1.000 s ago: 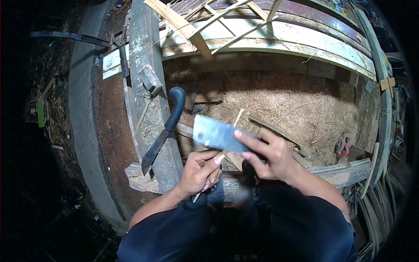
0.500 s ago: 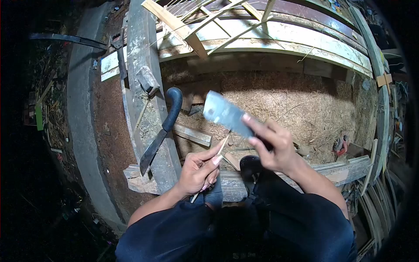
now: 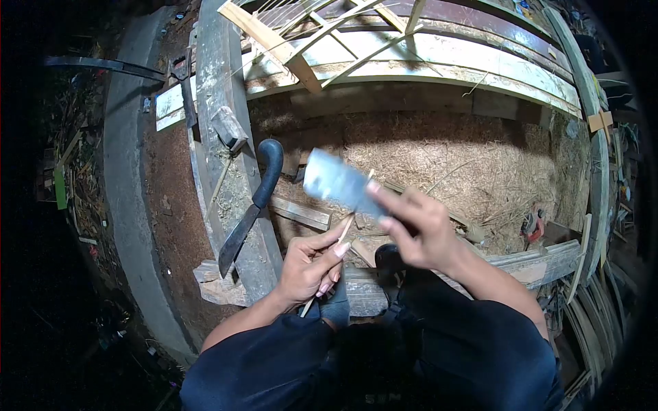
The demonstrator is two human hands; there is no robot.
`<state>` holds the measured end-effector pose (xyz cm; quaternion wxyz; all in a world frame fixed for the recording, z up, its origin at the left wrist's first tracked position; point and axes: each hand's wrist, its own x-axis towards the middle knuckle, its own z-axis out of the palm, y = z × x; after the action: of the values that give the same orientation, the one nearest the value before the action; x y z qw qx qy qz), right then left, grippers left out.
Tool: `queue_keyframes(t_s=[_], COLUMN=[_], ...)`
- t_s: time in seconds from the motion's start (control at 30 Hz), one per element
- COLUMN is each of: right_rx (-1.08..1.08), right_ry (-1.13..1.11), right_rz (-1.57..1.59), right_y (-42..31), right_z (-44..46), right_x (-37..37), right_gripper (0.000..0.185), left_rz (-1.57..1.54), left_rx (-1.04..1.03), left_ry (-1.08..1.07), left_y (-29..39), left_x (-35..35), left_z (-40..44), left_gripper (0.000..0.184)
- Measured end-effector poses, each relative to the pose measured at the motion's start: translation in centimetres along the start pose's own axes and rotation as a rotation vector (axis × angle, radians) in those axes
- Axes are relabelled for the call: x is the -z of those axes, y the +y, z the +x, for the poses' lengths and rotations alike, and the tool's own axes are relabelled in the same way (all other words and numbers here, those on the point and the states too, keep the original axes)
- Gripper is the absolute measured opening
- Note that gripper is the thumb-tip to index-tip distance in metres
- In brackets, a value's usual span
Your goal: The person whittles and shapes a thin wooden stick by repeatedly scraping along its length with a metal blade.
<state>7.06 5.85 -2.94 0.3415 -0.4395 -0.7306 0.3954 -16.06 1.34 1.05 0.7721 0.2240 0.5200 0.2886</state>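
Note:
My left hand (image 3: 310,271) is closed around a thin bamboo-like stick (image 3: 346,227), which slants upward past the thumb and shows again below the fist. My right hand (image 3: 426,229) grips a broad, flat metal knife (image 3: 334,181), its handle hidden in the fingers. The blade is slightly blurred and crosses over the stick's upper end; whether they touch I cannot tell. To the left, a dark-handled machete (image 3: 269,175) leans across a thick wooden beam (image 3: 223,75), blade pointing down.
A small block (image 3: 229,129) sits on the beam. Ahead is a pale plank (image 3: 445,53) with a wooden strip frame (image 3: 274,44) over it. Shavings (image 3: 425,164) cover the ground inside the timbers. A red tool (image 3: 532,225) lies at right; a handsaw (image 3: 181,72) is far left.
The knife and my right hand have shifted a little left and down along the stick. My left hand keeps its hold in about the same place.

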Motion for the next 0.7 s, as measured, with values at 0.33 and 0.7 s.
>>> queue_keyframes(t_s=[0.33, 0.7], right_rx=[0.066, 0.061], right_ry=[-0.110, -0.174], right_rz=[-0.047, -0.048], right_y=[-1.3, -1.1], right_z=[-0.1, -0.2], right_x=[0.1, 0.1], right_gripper=[0.050, 0.052], left_rz=[0.017, 0.089], left_rx=[-0.052, -0.032], left_ry=[0.012, 0.093], left_y=[-0.7, -0.5], left_x=[0.5, 0.2], left_z=[0.0, 0.0], left_gripper=[0.032, 0.031])
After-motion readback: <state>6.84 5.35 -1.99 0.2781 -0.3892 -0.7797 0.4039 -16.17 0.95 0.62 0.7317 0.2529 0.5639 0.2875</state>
